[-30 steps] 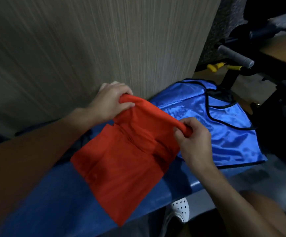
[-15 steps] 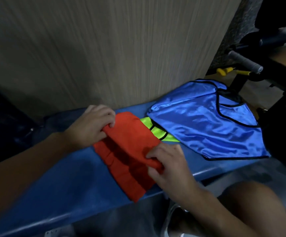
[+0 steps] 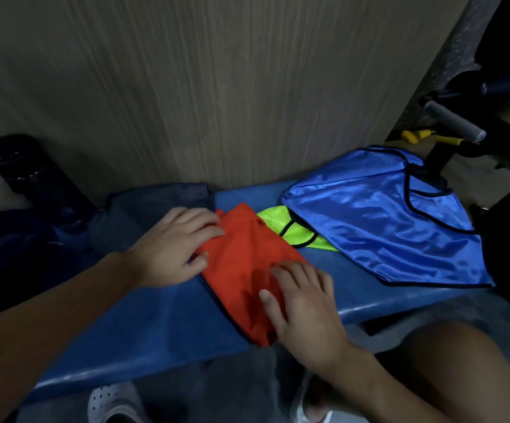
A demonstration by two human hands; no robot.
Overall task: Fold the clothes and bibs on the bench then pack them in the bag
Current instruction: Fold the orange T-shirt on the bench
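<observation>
Folding looks nearly done for the one red garment: it lies doubled on the bench, and the left hand and right hand press it with flat, relaxed fingers. One blue bib, one yellow-green bib and one dark cloth wait unfolded, and I judge nothing is packed yet.

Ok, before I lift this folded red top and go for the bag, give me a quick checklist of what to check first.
1. Red top folded and lying on the bench: ok.
2. Left hand and right hand flat on it: ok.
3. Fold edges even: cannot tell, the hands cover them.
4. Green bib free for the next fold: not ok, partly under the blue bib.
5. Bag within reach and open: cannot tell, none plainly visible.
</observation>
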